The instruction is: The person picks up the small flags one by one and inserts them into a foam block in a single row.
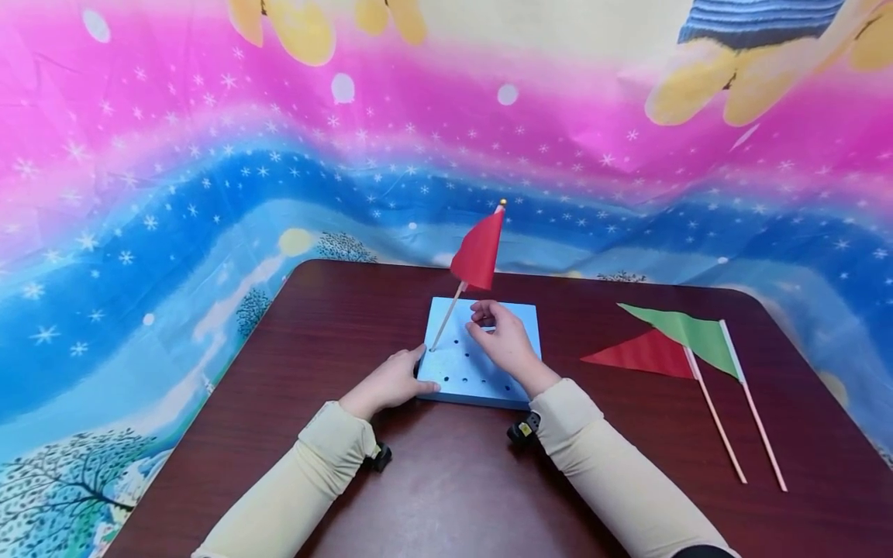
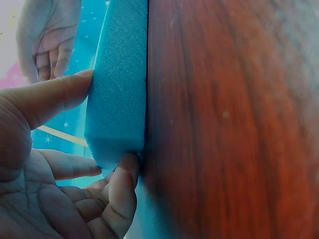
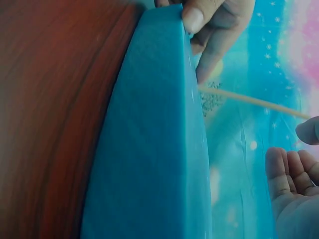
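Note:
A light blue foam board (image 1: pixel 449 364) with small round holes lies on the table. From a hole near its left edge rises a red pennant flag (image 1: pixel 478 252) on a thin wooden stick, leaning to the right, with a gold tip. My left hand (image 1: pixel 391 381) grips the board's near left corner; in the left wrist view its thumb (image 2: pixel 65 94) presses the top edge while fingers bend round the side. Over the board hovers my right hand (image 1: pixel 508 341), fingers loosely bent. The right wrist view shows its thumb (image 3: pixel 309 132) apart from the fingers, nothing between them.
To the right on the dark wooden table (image 1: pixel 593 457) lie a green pennant flag (image 1: pixel 705 341) and a second red pennant flag (image 1: pixel 649 358), their cloths overlapping and sticks pointing toward me. Behind the table hangs a colourful printed cloth (image 1: pixel 418 132).

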